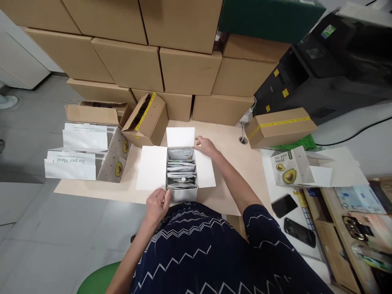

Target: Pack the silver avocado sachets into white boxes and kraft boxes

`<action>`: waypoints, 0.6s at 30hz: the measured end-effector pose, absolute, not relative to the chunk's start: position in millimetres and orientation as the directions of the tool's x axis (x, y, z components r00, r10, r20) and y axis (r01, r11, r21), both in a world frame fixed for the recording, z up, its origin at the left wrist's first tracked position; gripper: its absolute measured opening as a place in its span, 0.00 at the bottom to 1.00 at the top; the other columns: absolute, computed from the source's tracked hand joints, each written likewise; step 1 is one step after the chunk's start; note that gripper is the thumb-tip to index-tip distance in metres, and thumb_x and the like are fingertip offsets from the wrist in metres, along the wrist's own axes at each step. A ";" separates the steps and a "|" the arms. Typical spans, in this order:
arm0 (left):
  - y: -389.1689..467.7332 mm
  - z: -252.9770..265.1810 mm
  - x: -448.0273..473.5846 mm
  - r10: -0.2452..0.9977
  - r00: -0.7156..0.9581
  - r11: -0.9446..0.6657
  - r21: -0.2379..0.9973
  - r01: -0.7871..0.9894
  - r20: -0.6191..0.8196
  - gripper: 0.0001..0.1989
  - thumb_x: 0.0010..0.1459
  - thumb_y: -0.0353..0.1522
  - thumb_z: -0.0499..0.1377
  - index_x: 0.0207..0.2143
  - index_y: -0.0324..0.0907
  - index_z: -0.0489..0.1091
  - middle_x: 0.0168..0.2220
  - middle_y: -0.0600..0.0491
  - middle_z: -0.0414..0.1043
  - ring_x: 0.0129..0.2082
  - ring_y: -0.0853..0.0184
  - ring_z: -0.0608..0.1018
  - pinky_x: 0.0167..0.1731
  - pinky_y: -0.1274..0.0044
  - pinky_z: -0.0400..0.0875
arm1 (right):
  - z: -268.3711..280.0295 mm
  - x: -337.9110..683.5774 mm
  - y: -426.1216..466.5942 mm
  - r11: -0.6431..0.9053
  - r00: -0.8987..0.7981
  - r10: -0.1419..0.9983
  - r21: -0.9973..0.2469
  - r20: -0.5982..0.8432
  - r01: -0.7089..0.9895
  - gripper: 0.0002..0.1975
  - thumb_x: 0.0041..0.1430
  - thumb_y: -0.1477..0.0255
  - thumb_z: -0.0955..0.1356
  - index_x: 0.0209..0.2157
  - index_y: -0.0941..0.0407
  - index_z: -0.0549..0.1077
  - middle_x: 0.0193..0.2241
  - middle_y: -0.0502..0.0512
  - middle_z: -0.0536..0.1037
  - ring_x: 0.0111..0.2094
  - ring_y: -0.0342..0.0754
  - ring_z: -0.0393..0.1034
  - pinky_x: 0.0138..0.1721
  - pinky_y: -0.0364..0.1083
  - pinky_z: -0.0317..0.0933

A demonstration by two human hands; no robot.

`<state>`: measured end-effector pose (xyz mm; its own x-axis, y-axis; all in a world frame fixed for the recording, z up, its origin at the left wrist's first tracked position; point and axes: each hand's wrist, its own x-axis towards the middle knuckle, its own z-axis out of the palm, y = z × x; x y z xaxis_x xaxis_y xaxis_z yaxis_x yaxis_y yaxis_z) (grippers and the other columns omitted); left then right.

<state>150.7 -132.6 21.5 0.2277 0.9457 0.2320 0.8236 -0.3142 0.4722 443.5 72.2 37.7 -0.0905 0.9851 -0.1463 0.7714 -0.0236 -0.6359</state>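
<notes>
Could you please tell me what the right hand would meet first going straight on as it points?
The right hand would probably meet the far flap of the white box; they may be touching now.

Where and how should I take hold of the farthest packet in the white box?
Probably pinch the packet by its upper edge, from above: the white box walls it in, while its open top leaves that edge exposed.
</notes>
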 end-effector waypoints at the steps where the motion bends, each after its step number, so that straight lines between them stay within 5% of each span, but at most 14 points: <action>1: -142.3 17.5 145.7 0.970 0.187 -0.239 0.441 0.865 0.157 0.21 0.70 0.40 0.48 0.24 0.45 0.67 0.25 0.52 0.68 0.28 0.64 0.73 0.32 0.73 0.67 | 31.0 446.4 73.9 -0.060 -0.116 0.973 -0.702 -0.201 0.709 0.17 0.56 0.69 0.71 0.49 0.57 0.76 0.40 0.55 0.80 0.43 0.51 0.73 0.47 0.47 0.64; 5: -154.9 0.8 144.8 0.995 -0.002 0.034 0.340 0.940 -0.095 0.21 0.67 0.48 0.49 0.41 0.42 0.71 0.42 0.44 0.75 0.42 0.54 0.77 0.38 0.67 0.70 | 9.8 452.1 74.0 -0.251 -0.139 0.938 -0.899 -0.317 0.358 0.16 0.55 0.66 0.72 0.44 0.58 0.79 0.31 0.50 0.80 0.33 0.44 0.73 0.39 0.42 0.66; 10: -117.8 -0.8 158.9 0.967 -0.005 0.132 0.485 0.865 -0.253 0.22 0.69 0.47 0.45 0.47 0.42 0.68 0.45 0.43 0.77 0.43 0.56 0.79 0.41 0.68 0.70 | 3.1 460.0 54.9 -0.323 -0.091 0.940 -0.944 -0.328 0.071 0.20 0.44 0.61 0.76 0.39 0.58 0.80 0.34 0.54 0.83 0.34 0.47 0.75 0.40 0.46 0.69; 14: -59.8 11.9 151.1 0.957 -0.052 0.186 0.468 0.864 -0.284 0.22 0.67 0.51 0.45 0.45 0.45 0.68 0.41 0.44 0.78 0.41 0.54 0.80 0.38 0.67 0.70 | -3.7 472.5 27.6 -0.313 0.135 0.940 -0.950 -0.312 -0.014 0.26 0.42 0.55 0.74 0.40 0.58 0.80 0.35 0.56 0.83 0.35 0.51 0.76 0.39 0.49 0.70; 18: -11.6 16.1 134.7 0.947 -0.055 0.209 0.473 0.856 -0.318 0.26 0.64 0.54 0.48 0.50 0.46 0.68 0.42 0.43 0.78 0.48 0.49 0.79 0.46 0.62 0.69 | -17.9 469.1 -7.6 -0.290 0.430 0.858 -0.956 -0.279 -0.042 0.31 0.45 0.50 0.70 0.44 0.59 0.78 0.39 0.59 0.82 0.39 0.53 0.77 0.39 0.50 0.71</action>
<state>134.7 -11.6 16.1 -0.0550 0.9465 -0.3179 0.8560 0.2086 0.4730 469.1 -7.6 -17.9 0.4304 0.8585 -0.2788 -0.0419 -0.2895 -0.9562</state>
